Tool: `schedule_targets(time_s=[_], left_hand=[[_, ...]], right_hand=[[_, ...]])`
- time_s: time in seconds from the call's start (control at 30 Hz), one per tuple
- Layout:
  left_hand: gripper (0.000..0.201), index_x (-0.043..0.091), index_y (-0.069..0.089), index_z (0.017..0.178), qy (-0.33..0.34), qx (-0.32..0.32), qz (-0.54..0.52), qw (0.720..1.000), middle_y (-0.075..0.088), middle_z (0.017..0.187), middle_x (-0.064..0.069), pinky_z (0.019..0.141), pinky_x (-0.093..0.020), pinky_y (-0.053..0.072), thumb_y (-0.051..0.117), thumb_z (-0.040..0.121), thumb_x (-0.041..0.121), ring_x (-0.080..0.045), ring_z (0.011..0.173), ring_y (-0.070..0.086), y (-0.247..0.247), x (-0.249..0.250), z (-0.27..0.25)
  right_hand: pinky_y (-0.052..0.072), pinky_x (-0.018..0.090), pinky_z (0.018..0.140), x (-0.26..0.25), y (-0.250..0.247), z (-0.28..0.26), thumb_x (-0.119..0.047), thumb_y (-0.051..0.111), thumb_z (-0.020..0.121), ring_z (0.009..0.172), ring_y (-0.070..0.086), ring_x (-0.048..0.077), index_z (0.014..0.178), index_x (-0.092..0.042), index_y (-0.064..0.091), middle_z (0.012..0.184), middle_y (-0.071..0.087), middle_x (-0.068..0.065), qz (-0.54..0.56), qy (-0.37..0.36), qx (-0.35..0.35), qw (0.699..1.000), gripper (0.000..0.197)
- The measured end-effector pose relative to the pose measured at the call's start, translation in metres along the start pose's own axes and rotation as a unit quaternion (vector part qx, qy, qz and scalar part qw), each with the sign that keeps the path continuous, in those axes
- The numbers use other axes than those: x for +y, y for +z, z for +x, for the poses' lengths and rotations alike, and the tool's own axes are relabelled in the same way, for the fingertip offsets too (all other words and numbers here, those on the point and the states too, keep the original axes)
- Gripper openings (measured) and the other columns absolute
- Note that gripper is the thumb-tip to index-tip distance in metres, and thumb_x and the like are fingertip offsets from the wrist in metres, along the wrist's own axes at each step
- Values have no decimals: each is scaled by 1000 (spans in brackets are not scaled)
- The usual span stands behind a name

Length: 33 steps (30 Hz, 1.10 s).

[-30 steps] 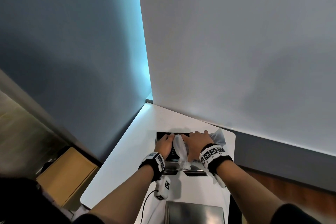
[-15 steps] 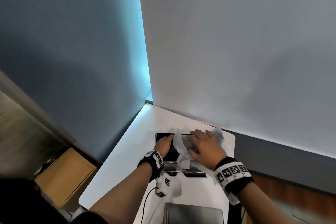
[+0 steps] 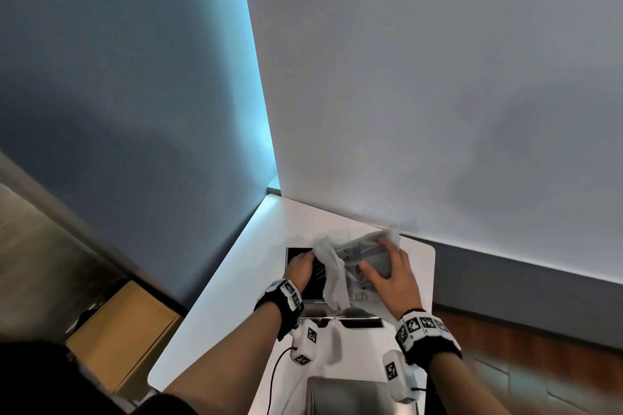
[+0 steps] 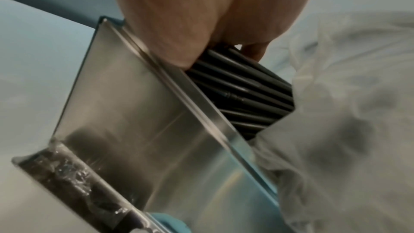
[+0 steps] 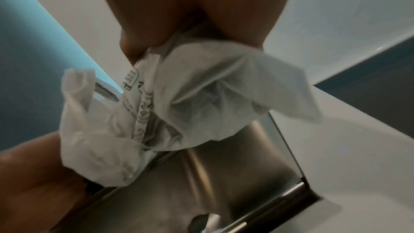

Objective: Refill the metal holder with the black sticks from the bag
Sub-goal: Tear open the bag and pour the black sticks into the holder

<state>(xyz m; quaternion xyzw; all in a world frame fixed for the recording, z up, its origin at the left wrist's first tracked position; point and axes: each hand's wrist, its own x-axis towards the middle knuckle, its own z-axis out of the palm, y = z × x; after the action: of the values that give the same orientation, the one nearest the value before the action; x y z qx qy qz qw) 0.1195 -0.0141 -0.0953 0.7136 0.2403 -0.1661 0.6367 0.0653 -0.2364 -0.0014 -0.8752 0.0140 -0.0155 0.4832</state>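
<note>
A metal holder [image 3: 292,252] stands on the white table [image 3: 236,283] near the corner. Black sticks [image 3: 319,275] lie inside it. My left hand [image 3: 301,267] reaches into the holder, and in the left wrist view its fingers [image 4: 179,24] curl over the black sticks [image 4: 241,91] beside the holder wall [image 4: 134,121]. My right hand [image 3: 391,274] grips a crumpled, translucent plastic bag [image 3: 354,254] just above the holder's right side. The right wrist view shows the bag [image 5: 190,104] hanging from that hand [image 5: 201,6] over the holder [image 5: 224,174]. What the bag holds is hidden.
Walls close the table in at the back and left. A second metal box [image 3: 347,394] sits at the near edge, with a black cable [image 3: 272,381] beside it. A brown cardboard box [image 3: 124,330] stands on the floor to the left. The table's right edge is close to my right hand.
My right hand has drawn back to the right and lifted the bag off the holder, spreading it out. My left hand has stayed on the sticks.
</note>
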Motion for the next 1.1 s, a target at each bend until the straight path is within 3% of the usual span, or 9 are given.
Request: schedule_targets(time_s=[0.1, 0.2, 0.33, 0.43, 0.6, 0.77, 0.83, 0.97, 1.1], left_hand=[[67, 19, 76, 107, -18, 20, -21, 999, 75, 113, -3, 104, -49, 49, 53, 67, 67, -26, 107, 69, 3, -16, 21], [61, 22, 77, 103, -39, 30, -45, 998, 77, 107, -3, 101, -52, 52, 60, 71, 70, -29, 102, 72, 4, -35, 41], [57, 17, 78, 101, -53, 13, -86, 995, 78, 101, -9, 97, -54, 55, 69, 71, 65, -32, 97, 74, 3, -23, 24], [51, 16, 77, 96, -43, 21, -83, 995, 78, 98, -10, 97, -57, 54, 69, 73, 60, -34, 96, 73, 3, -19, 20], [45, 19, 76, 89, -34, 59, -69, 995, 77, 96, -9, 97, -56, 54, 63, 67, 56, -35, 95, 71, 1, -14, 8], [27, 24, 63, 81, -11, 92, -81, 992, 72, 107, -19, 100, -55, 50, 54, 69, 46, -40, 103, 66, 0, 21, -38], [31, 23, 64, 82, -3, 96, -98, 991, 72, 105, -18, 99, -55, 51, 53, 68, 49, -40, 102, 67, 1, 18, -38], [45, 20, 68, 87, -9, 107, -109, 988, 73, 102, -18, 98, -57, 52, 55, 66, 57, -40, 99, 68, 1, 2, -22], [57, 18, 71, 85, -14, 96, -101, 990, 74, 94, -16, 95, -59, 53, 55, 61, 68, -41, 92, 70, 1, -14, -3]], right_hand=[[47, 33, 99, -5, 4, 3, -35, 72, 85, 111, 52, 9, 124, -35, 52, 127, 49, -8, 19, -18, 35, 999, 43], [47, 34, 100, -14, 2, 10, -32, 71, 87, 114, 53, 9, 116, -31, 56, 123, 52, -10, 40, -33, 62, 997, 33], [47, 36, 103, -30, 5, 19, -36, 73, 85, 123, 54, 14, 135, -39, 39, 138, 51, -8, 125, 11, 64, 990, 60], [39, 29, 108, -40, 10, 23, -33, 71, 88, 127, 45, 10, 147, -30, 33, 144, 38, -7, 119, 16, 67, 990, 70], [43, 30, 104, -42, 12, 27, -35, 71, 87, 111, 52, 11, 128, -29, 51, 126, 37, -4, 102, -1, 84, 991, 46], [48, 38, 99, -46, 16, 27, -36, 72, 86, 112, 54, 14, 119, -31, 47, 126, 48, -7, 92, -27, 103, 990, 42], [50, 37, 93, -51, 16, 27, -40, 70, 86, 109, 57, 16, 120, -31, 46, 121, 58, -5, 98, -13, 97, 990, 43], [46, 23, 78, -61, 16, 23, -40, 69, 87, 100, 60, 13, 122, -33, 43, 115, 61, -6, 80, -38, 90, 992, 45], [44, 21, 89, -61, 16, 22, -34, 69, 89, 108, 53, 7, 140, -31, 35, 129, 49, -9, 92, -30, 90, 991, 61]])
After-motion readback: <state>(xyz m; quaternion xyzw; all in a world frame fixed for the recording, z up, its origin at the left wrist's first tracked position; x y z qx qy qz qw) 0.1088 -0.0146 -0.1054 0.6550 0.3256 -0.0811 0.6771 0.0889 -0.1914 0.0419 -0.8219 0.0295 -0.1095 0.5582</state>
